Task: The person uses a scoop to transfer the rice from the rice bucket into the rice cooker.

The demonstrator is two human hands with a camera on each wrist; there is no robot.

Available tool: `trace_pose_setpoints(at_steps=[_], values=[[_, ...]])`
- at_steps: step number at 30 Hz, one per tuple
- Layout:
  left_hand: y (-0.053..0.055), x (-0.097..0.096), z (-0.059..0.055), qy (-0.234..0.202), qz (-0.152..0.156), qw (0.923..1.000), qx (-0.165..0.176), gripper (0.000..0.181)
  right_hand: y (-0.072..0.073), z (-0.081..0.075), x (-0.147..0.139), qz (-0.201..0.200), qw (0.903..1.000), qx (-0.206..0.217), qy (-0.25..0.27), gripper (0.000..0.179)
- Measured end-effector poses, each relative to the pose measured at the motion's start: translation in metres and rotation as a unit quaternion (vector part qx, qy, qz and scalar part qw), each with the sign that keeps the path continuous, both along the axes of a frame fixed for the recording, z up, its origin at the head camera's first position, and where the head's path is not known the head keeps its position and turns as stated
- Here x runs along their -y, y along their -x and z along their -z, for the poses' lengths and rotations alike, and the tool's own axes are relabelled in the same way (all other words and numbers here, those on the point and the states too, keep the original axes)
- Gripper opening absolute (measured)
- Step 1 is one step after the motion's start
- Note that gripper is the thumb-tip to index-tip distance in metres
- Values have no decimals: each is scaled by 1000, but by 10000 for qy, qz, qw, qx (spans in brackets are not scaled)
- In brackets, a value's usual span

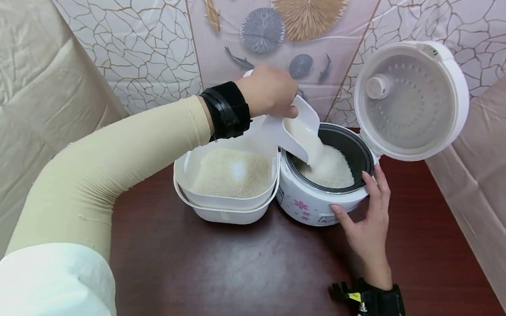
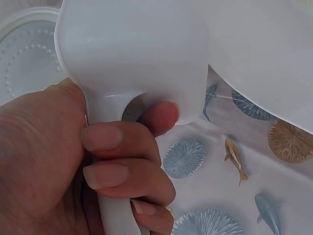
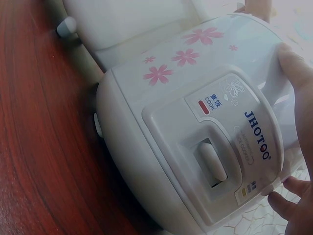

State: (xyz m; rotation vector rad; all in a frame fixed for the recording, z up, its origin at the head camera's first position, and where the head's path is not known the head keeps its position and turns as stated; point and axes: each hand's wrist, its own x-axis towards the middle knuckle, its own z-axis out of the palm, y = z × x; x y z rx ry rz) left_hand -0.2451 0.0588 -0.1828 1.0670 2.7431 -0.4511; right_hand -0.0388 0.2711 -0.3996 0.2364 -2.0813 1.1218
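In the head view my left hand (image 1: 267,90) is tipped over the rice cooker (image 1: 301,208), gripping a white scoop (image 1: 308,114). Its fingers wrap the scoop's handle (image 2: 115,215) in the left wrist view. White rice (image 1: 329,169) slides off the scoop's lip onto a heap inside the dark inner pot (image 1: 345,143). My right hand (image 1: 367,228) rests against the cooker's right side, thumb on the front wall and fingers extended at the rim. The right wrist view shows the cooker's front panel with its switch (image 3: 212,161).
Left of the cooker, close beside it, stands a white rice bin (image 1: 228,214) with more rice (image 1: 232,172) in it. The cooker's lid (image 1: 413,100) stands raised at the back right. Patterned cloth (image 1: 150,42) hangs behind the dark red table (image 1: 240,278).
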Motion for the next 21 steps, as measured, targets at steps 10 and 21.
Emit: trace_pose_setpoints(at_steps=[10,21], values=[[-3,-2,0,33,1,9999,-119,44,0,0,1,-10,10000,-32,-2,89],[-17,-10,5,-48,361,9971,-669,34,2,-2,2,-19,9997,-246,-15,89]])
